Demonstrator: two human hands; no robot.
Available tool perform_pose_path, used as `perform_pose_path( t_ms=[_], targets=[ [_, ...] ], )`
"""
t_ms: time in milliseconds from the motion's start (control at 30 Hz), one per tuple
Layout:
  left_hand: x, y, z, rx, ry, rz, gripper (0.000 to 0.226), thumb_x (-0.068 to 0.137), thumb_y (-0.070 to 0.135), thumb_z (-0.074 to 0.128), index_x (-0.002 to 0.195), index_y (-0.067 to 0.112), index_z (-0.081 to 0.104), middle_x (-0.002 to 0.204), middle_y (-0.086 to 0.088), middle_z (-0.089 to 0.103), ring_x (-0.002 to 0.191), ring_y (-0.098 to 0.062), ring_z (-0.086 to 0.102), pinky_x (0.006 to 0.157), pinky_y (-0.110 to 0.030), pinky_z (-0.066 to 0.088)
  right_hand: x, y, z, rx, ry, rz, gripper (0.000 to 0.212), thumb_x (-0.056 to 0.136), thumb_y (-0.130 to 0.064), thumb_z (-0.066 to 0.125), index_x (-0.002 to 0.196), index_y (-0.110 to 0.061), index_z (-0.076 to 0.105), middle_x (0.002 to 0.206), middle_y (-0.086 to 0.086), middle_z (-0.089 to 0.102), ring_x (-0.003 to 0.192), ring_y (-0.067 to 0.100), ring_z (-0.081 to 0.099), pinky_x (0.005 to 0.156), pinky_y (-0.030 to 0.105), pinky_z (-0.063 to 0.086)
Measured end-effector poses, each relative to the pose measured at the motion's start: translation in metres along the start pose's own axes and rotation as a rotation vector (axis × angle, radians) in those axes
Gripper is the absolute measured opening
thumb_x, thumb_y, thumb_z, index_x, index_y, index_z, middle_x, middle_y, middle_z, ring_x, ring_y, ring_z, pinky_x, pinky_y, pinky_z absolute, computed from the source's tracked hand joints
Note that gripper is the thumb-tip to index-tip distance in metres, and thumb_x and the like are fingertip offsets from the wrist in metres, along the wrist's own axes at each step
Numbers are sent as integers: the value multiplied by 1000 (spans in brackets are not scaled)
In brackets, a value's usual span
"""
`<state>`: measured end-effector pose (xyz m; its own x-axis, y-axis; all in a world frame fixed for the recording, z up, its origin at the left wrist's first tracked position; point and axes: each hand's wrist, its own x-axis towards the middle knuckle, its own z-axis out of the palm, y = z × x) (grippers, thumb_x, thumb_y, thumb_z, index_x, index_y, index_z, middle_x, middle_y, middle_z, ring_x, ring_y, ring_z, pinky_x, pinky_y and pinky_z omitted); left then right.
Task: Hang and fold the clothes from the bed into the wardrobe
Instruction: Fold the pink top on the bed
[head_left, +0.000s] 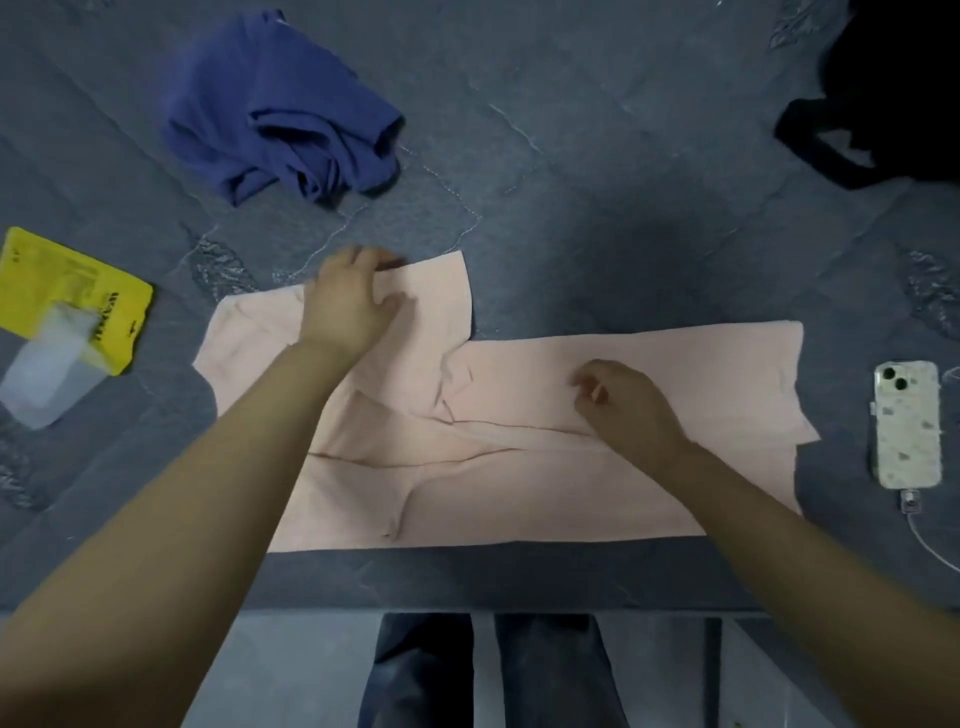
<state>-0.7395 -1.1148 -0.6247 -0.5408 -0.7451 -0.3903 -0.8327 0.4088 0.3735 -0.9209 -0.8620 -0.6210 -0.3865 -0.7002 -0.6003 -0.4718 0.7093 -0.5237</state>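
- Two bare hands work over a pale pink garment (545, 467) that lies spread on the dark grey-blue bed cover (597, 182), close to the near edge of the bed.
- Left hand (350, 301) — reached out to the far left part of the pink garment, palm down, its fingers bent over a flap of the cloth near the far edge; the fingertips are blurred, so whether they pinch the cloth or merely press on it I cannot tell.
- Right hand (628, 402) rests on the middle of the garment, fingers curled inward with thumb and forefinger drawn together at the cloth; the grip itself is too small to make out with certainty.
- Creases run across the pink garment between the two hands, and one section juts away toward the far side under the left hand.
- Farther off on the bed, to the left, a blue garment (280, 109) lies crumpled, well apart from the pink one.
- At the far right corner a black item (883, 104) sits partly out of view.
- On the left lies a yellow packet (57, 291) with a clear plastic piece (49, 374) overlapping it.
- Right of the pink garment, a phone (908, 423) lies face down in a patterned case, a white cable (930, 545) plugged into its near end.
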Motion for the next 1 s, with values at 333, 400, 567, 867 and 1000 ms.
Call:
perform_pose_path(
  t_ms=[333,400,567,867,1000],
  targets=[
    [35,-24,-15,-389,-201,27,16,88,16,71,83,14,56,66,4,38,64,-13,39,61,-28,30,49,-105,107,644,0,219,37,85,-25,73,60,-16,47,56,-5,49,52,6,47,53,20,40],
    [6,-44,-40,-491,-136,82,14,90,15,69,86,9,57,71,4,37,65,-9,37,66,-27,32,40,-108,103,704,70,161,20,85,-27,73,76,-16,60,71,-4,60,62,5,54,64,18,47],
    [-113,-104,-91,-453,-131,155,6,91,9,65,88,11,60,84,-3,49,76,-15,51,67,-25,43,5,-114,87,513,91,-254,30,75,-11,81,80,-30,59,93,0,69,89,8,59,83,22,47],
    [-187,-162,-35,-420,-296,-119,19,89,25,69,89,7,63,86,-10,57,90,-17,52,83,-31,38,-2,-119,107,201,-224,-288,15,85,-21,74,89,-8,67,75,2,64,70,15,56,72,30,46],
    [-149,-161,-27,-750,-182,-268,22,96,28,57,92,8,47,71,-8,49,67,-18,46,67,-36,37,30,-125,112,373,-52,-59,21,87,-23,72,93,-4,63,64,5,50,61,13,45,63,27,40]
  ],
)
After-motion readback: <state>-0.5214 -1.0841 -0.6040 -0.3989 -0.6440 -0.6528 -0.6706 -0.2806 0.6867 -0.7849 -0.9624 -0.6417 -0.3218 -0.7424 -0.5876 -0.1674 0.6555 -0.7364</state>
